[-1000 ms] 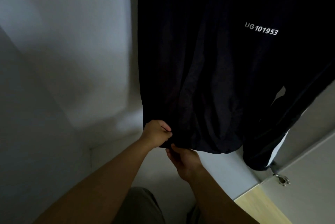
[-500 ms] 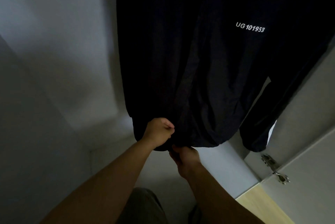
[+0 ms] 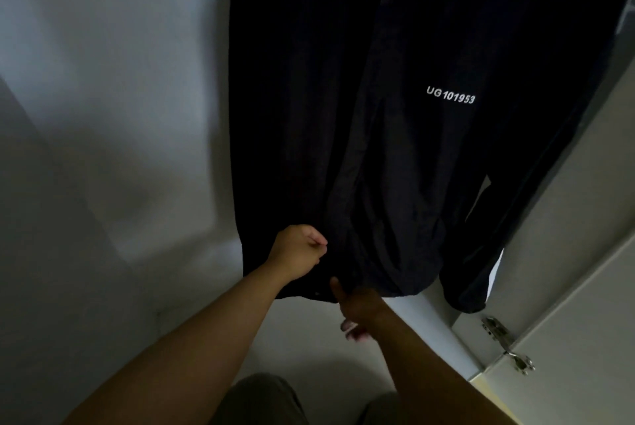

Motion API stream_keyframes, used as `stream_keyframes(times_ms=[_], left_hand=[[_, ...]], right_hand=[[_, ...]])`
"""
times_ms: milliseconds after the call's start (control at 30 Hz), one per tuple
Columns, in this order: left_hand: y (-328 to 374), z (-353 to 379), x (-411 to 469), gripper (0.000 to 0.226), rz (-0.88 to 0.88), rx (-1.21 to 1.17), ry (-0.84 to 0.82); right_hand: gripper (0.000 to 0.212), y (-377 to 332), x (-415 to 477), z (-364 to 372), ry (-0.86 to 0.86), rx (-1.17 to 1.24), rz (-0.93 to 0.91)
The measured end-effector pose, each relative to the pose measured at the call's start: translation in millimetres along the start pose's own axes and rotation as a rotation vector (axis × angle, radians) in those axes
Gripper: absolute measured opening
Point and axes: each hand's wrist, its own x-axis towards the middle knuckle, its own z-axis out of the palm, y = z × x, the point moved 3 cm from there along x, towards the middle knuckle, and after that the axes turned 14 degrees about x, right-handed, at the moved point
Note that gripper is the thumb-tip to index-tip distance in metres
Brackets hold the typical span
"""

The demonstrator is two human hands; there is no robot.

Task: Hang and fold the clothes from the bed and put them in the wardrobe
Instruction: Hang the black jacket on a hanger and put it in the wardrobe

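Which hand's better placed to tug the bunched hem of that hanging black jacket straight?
Probably the right. The right hand pinches the black fabric jacket at its hem, directly under the bunched folds; the left hand grips fabric higher, nearer the flatter left edge.

The person's left forearm (image 3: 192,349) and right forearm (image 3: 429,366) are bare along the whole length that shows. The left hand (image 3: 299,252) and right hand (image 3: 357,307) are bare too, and short, pale fingernails (image 3: 348,326) show on the right one. At the bottom edge of the view the legs wear trousers (image 3: 264,400) of a dull olive-grey cloth, plain and soft-looking, seen as two rounded shapes with a dark gap between them — the dim light hides any seam or pocket.
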Motion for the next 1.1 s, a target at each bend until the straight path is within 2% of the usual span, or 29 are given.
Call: stream_keyframes(times_ms=[67, 167, 267, 367, 467, 533, 600, 633, 700, 767, 800, 867, 933, 1000, 1100], left_hand=[[16, -13, 4, 0.012, 0.036, 0.005, 0.013], [48, -42, 11, 0.012, 0.120, 0.001, 0.078], [89, -86, 24, 0.017, 0.222, 0.016, 0.224], [135, -146, 40, 0.020, 0.288, 0.003, 0.443], [176, -212, 44, 0.019, 0.350, 0.038, 0.748], [194, -252, 44, 0.015, 0.382, 0.017, 0.934], [204, -285, 49, 0.003, 0.342, 0.036, 1.074], [208, -298, 53, 0.011, 0.294, 0.060, 1.104], [214, -315, 64, 0.032, 0.203, 0.097, 1.033], [220, -322, 76, 0.046, 0.180, 0.033, 0.836], [221, -323, 82, 0.047, 0.185, -0.032, 0.719], [223, -323, 88, 0.038, 0.207, -0.158, 0.564], [218, -325, 90, 0.034, 0.242, -0.294, 0.551], [209, -326, 88, 0.030, 0.267, -0.451, 0.518], [194, -322, 83, 0.039, 0.292, -0.617, 0.184]], right_hand=[[0.064, -21, -7, -21, 0.036, -0.114, -0.051], [0.048, -73, -27, -60, 0.290, -0.275, -0.437], [0.032, -138, -70, -93, 0.512, -0.241, -0.740], [0.020, -207, -128, -117, 0.679, -0.180, -1.070], [0.025, -266, -190, -133, 0.790, -0.194, -1.366], [0.029, -302, -224, -141, 0.902, -0.269, -1.518], [0.031, -337, -251, -145, 1.029, -0.363, -1.611], [0.032, -353, -261, -145, 1.080, -0.415, -1.630], [0.037, -386, -276, -139, 1.165, -0.556, -1.604], [0.046, -413, -279, -131, 1.205, -0.726, -1.470], [0.048, -425, -278, -128, 1.167, -0.754, -1.402], [0.046, -442, -273, -127, 0.997, -0.638, -1.291], [0.043, -453, -267, -133, 0.859, -0.436, -1.269], [0.047, -456, -267, -139, 0.853, -0.338, -1.289], [0.048, -458, -272, -143, 0.881, -0.382, -1.285]])
